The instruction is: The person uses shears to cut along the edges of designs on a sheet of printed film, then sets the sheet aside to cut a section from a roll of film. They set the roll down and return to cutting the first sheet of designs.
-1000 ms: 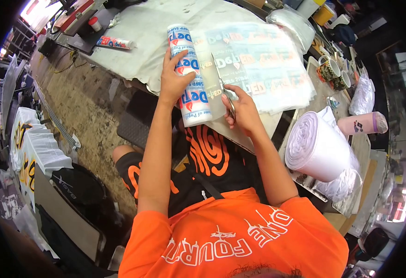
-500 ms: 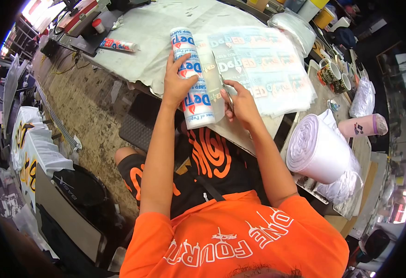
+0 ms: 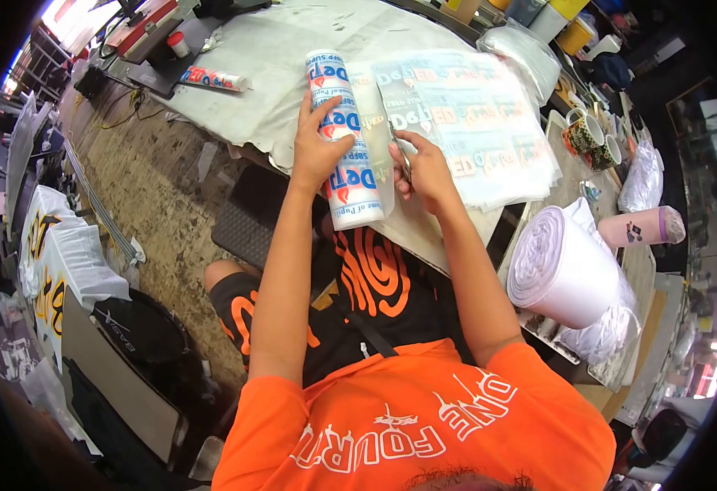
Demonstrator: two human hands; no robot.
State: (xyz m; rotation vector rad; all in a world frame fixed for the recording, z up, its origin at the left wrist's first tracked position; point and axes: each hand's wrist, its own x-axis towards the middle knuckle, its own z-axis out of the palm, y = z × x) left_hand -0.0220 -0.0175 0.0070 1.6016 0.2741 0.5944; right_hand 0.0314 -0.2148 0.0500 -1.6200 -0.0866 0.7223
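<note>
My left hand [image 3: 322, 155] is wrapped round a white roll of printed film [image 3: 353, 190] with blue and red lettering, holding it at the table's near edge. A loose strip of translucent film [image 3: 381, 159] extends from the roll's right side. In my right hand [image 3: 426, 170] is a pair of scissors [image 3: 406, 165], fingers closed round the handles. The blades point away from me along the film beside the roll; whether they are parted is hard to see. Right of the scissors lies a stack of printed translucent sheets [image 3: 481, 123].
A thick white fabric roll [image 3: 567, 270] stands to the right, with a pink roll [image 3: 641, 227] behind it. Patterned mugs [image 3: 583, 129] sit at the far right. Another printed roll [image 3: 215, 79] and a red-capped container [image 3: 178, 44] are at the table's left.
The printed roll and my left hand have shifted slightly to the right. My right hand stays beside the roll with the scissors, moved only a little.
</note>
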